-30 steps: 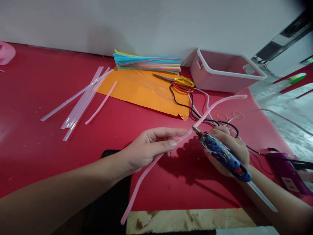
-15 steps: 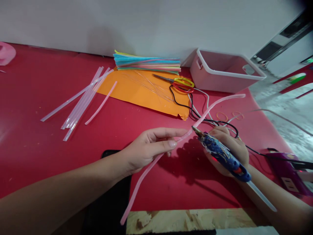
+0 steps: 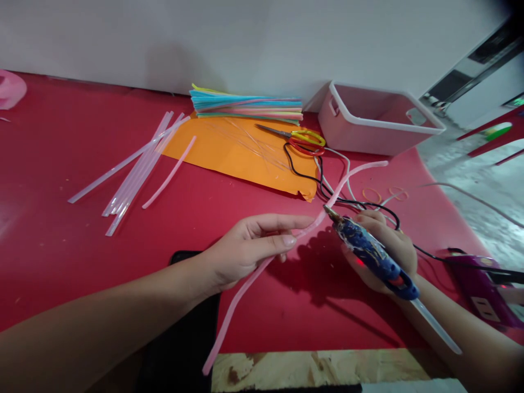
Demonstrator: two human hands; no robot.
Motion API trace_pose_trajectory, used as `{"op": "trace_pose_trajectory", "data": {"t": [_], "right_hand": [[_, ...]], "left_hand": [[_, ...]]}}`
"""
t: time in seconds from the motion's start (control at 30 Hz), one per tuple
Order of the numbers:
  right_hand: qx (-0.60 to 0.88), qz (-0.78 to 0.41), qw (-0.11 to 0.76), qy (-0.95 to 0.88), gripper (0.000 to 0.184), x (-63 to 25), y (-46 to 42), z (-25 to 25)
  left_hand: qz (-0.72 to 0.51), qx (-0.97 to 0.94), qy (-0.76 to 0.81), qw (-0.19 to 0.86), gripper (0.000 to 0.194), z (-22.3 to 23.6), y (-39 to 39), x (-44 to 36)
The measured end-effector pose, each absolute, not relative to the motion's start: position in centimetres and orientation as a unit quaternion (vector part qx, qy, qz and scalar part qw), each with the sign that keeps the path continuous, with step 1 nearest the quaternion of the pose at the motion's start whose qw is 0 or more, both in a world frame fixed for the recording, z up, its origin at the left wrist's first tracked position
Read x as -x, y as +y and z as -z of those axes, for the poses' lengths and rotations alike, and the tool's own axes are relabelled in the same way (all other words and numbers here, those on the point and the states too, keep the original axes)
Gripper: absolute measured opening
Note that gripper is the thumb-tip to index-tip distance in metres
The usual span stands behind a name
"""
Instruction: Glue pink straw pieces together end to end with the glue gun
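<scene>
Between its thumb and fingers my left hand (image 3: 254,245) pinches a long pink pipe cleaner (image 3: 235,305), which curves from the lower middle up to the right. My right hand (image 3: 385,245) is wrapped round a blue glue gun (image 3: 368,251) smeared with dried glue. The gun's metal nozzle touches or nearly touches the pipe cleaner just right of my left fingertips; which of the two I cannot tell. A clear glue stick (image 3: 438,325) juts from the back of the gun. My right fingers are partly hidden behind it.
Clear glue sticks (image 3: 135,180) and a short pink pipe cleaner (image 3: 170,173) lie at left. Behind are coloured pipe cleaners (image 3: 245,103), an orange envelope (image 3: 229,147), scissors (image 3: 303,136) and a pink bin (image 3: 368,128). Cords run towards a purple power strip (image 3: 478,289) at right.
The far end of the pipe cleaner has swung left and bent more. The glue gun's nozzle has shifted slightly right and up. My left hand has stayed in place.
</scene>
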State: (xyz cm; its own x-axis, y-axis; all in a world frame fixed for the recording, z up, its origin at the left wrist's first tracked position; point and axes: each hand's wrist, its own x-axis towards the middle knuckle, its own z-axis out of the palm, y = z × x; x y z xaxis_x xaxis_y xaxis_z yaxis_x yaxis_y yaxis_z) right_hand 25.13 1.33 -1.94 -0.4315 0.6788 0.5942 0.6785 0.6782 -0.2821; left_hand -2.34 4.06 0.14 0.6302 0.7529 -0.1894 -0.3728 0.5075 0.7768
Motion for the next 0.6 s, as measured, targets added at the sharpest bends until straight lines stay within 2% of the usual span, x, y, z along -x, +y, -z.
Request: {"op": "trace_pose_trajectory", "data": {"t": [0.13,0.2,0.27,0.43,0.53,0.6], "right_hand": [[0.492,0.043,0.354,-0.795,0.018,-26.0,1.3,2.3],[0.534,0.079,0.353,-0.764,0.017,-26.8,1.6,2.2],[0.508,0.085,0.322,-0.795,0.018,-27.3,2.1,1.8],[0.412,0.004,0.174,-0.894,0.036,-27.0,3.0,1.1],[0.412,-0.022,0.142,-0.9,0.054,-26.4,3.0,1.1],[0.411,-0.029,0.143,-0.9,0.057,-26.2,3.0,1.1]], "left_hand": [[-0.369,-0.401,0.286,0.788,0.023,0.4,4.0,2.3],[-0.423,-0.441,0.326,0.721,0.021,0.7,4.0,2.3],[-0.476,-0.475,0.371,0.641,0.02,0.9,3.9,2.3],[-0.538,-0.521,0.416,0.515,0.009,1.0,3.5,2.2],[-0.549,-0.562,0.404,0.469,0.014,0.9,3.1,2.2],[-0.539,-0.592,0.399,0.447,0.016,0.8,2.9,2.2]]}}
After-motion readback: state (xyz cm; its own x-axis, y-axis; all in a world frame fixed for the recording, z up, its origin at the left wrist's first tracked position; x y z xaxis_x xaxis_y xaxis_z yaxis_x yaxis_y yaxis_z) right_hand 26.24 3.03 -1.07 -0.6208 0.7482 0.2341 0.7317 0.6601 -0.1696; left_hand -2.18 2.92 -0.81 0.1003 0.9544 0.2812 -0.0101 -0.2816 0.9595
